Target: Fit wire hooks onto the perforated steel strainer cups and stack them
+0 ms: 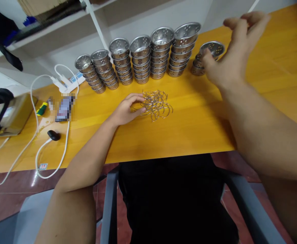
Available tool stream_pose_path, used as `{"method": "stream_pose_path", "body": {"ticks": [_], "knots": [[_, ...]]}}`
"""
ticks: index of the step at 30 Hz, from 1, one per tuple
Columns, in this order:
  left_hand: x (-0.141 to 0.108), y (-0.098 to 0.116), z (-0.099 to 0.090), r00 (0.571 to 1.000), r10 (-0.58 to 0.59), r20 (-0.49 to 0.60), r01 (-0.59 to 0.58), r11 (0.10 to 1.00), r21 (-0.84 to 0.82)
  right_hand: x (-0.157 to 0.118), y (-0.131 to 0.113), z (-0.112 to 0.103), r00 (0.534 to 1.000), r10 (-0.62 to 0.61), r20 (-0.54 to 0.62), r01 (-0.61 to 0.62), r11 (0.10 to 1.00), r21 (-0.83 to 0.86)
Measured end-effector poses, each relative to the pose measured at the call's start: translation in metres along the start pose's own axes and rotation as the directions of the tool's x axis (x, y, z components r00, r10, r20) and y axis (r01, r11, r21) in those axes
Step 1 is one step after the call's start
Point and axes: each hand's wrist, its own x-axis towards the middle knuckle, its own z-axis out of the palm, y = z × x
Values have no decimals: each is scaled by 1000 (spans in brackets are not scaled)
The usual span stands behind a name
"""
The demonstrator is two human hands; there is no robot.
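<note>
Several tall stacks of perforated metal cups (140,61) stand in a row along the back of the yellow table. A shorter stack (212,49) stands at the row's right end. My right hand (232,54) is raised beside and partly in front of that stack, fingers spread, with nothing in it. On the table lies a tangled pile of thin curved metal wires (157,103). My left hand (129,110) rests at the pile's left side, thumb and fingers around its edge; whether it grips a wire is too small to tell.
A phone (65,108), a green and yellow object (42,108), a black mouse-like item (54,135) and white cables lie on the left. A power strip (73,83) is behind them, a box (16,115) far left. White shelving (138,17) rises behind the table.
</note>
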Motion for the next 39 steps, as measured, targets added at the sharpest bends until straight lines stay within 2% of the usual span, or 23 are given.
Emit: {"method": "stream_pose_path", "body": {"ticks": [1,3,5,7,12,15,17,19,20,22,24,25,26,27,29,30,33,34,35,36,37,39], "knots": [[0,0,0,1000,2,0,-2,1000,1,2,6,0,1000,1,-27,-2,999,-42],[0,-2,1,1000,10,0,-10,1000,3,6,20,4,996,80,-42,-84,992,-98],[0,-4,1,1000,23,-17,-23,1000,2,10,33,12,983,184,23,-180,976,-119],[0,-7,-2,998,23,-50,-22,1000,12,12,46,21,972,231,53,-225,969,-102],[-1,-18,-11,990,-44,-137,54,996,72,17,59,29,979,201,35,-200,980,-20],[1,-19,-12,982,-67,-176,86,991,102,17,53,26,993,122,-11,-121,993,8],[3,-16,-13,967,-80,-243,113,986,124,16,49,24,998,52,-28,-52,998,17],[5,-14,-22,911,-97,-402,164,977,137,14,45,24,999,24,-33,-24,1000,17],[6,-15,-31,857,-105,-505,199,970,136,13,43,24,999,22,-28,-22,1000,18],[6,-26,-60,712,-125,-691,274,956,109,11,39,24,999,35,-22,-35,999,25],[5,-48,-99,600,-111,-792,310,945,102,10,35,25,999,48,-22,-47,998,41],[5,-61,-120,581,-118,-805,340,934,108,9,33,25,998,51,-22,-50,997,51],[6,-75,-141,614,-163,-772,401,907,126,9,32,26,998,55,-24,-54,997,62],[7,-89,-159,618,-210,-758,457,880,129,9,30,26,998,57,-23,-55,996,72],[13,-109,-187,512,-292,-808,528,849,28,8,29,27,998,64,-16,-63,995,82],[18,-115,-196,553,-323,-768,538,842,34,9,29,27,997,72,-15,-70,994,83],[33,-114,-204,800,-304,-517,470,854,225,9,32,31,995,96,-27,-94,993,69],[39,-110,-203,850,-293,-437,436,857,274,10,35,32,993,109,-35,-107,992,59],[44,-105,-200,863,-293,-410,427,858,285,10,37,33,992,123,-39,-121,991,49],[49,-101,-197,850,-307,-429,443,857,263,11,40,34,989,140,-42,-138,990,42],[53,-98,-193,799,-335,-499,484,850,206,11,42,36,987,154,-40,-152,988,37],[58,-94,-187,646,-397,-652,561,826,52,12,46,37,987,159,-30,-158,986,45]]}}
